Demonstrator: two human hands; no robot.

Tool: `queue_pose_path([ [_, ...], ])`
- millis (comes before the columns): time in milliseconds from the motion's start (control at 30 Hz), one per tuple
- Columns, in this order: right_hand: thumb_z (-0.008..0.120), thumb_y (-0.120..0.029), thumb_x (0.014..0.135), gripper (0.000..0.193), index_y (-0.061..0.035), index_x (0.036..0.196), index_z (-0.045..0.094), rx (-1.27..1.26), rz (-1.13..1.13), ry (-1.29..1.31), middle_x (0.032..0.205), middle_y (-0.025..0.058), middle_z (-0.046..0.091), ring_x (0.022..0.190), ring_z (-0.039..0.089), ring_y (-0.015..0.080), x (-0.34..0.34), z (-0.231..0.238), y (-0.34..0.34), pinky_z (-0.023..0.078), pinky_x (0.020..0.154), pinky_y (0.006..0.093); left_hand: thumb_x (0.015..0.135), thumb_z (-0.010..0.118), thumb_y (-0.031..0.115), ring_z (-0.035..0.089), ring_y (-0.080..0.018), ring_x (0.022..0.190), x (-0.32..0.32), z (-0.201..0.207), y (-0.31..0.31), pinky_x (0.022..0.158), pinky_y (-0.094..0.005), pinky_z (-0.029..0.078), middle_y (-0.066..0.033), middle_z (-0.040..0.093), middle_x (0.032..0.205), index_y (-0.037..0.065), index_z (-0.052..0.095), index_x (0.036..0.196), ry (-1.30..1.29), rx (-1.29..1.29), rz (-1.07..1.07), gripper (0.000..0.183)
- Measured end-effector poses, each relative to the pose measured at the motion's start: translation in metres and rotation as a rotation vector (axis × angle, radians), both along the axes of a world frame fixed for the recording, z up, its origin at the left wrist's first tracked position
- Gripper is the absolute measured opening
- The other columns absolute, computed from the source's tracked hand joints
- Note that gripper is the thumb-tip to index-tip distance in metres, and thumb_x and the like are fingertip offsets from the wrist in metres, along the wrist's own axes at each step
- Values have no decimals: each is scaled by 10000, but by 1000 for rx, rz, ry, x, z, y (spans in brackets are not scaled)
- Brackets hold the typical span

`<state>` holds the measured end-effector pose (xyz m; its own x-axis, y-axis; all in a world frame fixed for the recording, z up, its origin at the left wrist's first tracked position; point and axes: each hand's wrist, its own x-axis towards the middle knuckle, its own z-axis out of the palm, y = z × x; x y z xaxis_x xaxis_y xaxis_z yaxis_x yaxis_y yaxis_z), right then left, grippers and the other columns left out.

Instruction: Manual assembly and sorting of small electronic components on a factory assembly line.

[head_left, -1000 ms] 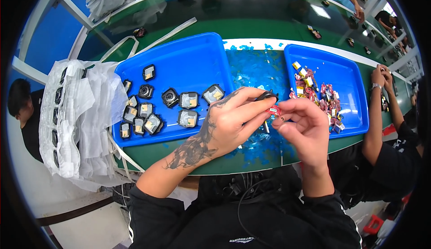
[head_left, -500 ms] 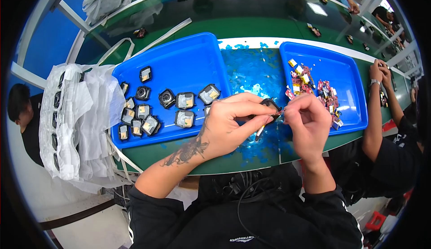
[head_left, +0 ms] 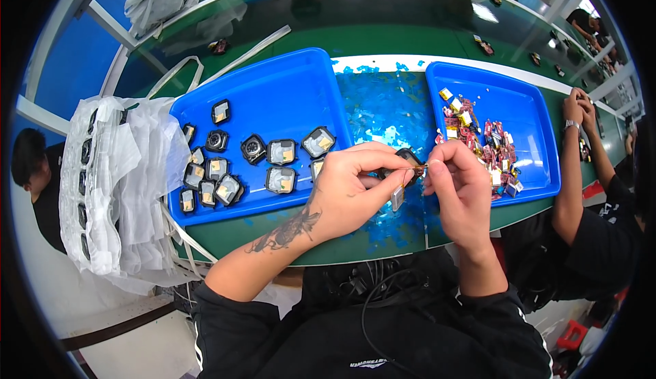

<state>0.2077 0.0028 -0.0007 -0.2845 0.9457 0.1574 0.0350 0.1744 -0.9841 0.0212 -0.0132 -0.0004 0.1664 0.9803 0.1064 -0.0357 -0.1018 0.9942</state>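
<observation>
Pinching a small black case (head_left: 408, 156) between thumb and fingers of the left hand (head_left: 359, 182), with a flat grey piece (head_left: 397, 200) hanging just below the thumb tip. Holding thumb and forefinger of the right hand (head_left: 461, 191) together close against the right side of that pinch; unable to tell about anything caught between them. Seeing, left of the grip, a blue tray (head_left: 290, 85) with square black cases (head_left: 281, 180); right of it, a second blue tray (head_left: 536, 119) with small red, white and yellow components (head_left: 504, 148); beneath, blue scraps (head_left: 384, 102).
</observation>
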Motion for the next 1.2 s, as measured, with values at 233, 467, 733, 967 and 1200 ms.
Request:
queue_pose_path([
  [233, 604, -53, 936, 122, -9, 1045, 572, -136, 26, 183, 882, 3, 564, 765, 528, 43, -2, 1, -2, 424, 621, 183, 856, 685, -13, 641, -107, 874, -1, 4, 0, 718, -216, 568, -106, 655, 957, -53, 708, 976, 90, -31, 37, 128],
  [467, 681, 84, 827, 317, 10, 1103, 544, 167, -136, 65, 907, 22, 578, 760, 538, 34, -14, 0, -4, 418, 623, 167, 871, 638, -57, 621, -151, 1048, 1, -5, 0, 867, -258, 545, -122, 598, 1176, -65, 633, 1188, -135, -30, -32, 316],
  [733, 673, 69, 846, 250, 11, 1045, 533, 120, -263, 221, 869, 33, 589, 740, 571, 42, -33, -16, -7, 424, 599, 161, 881, 560, -114, 558, -174, 1193, 6, -13, -4, 1038, -312, 457, -155, 524, 1369, -34, 530, 1331, -370, -84, -60, 458],
  [967, 660, 63, 855, 257, 11, 1054, 507, 206, -312, 133, 863, 53, 593, 711, 606, 66, -38, -14, -7, 447, 579, 170, 906, 555, -94, 580, -179, 1160, 12, -12, -5, 975, -304, 501, -162, 550, 1340, -28, 467, 1386, -477, -92, 43, 492],
  [1200, 649, 88, 833, 326, 12, 1117, 507, 139, -300, 97, 932, 77, 563, 755, 606, 87, -45, -11, -5, 500, 582, 198, 874, 588, -99, 615, -241, 1127, 10, -10, -6, 943, -353, 545, -233, 578, 1265, -34, 405, 1404, -500, -46, 67, 564],
])
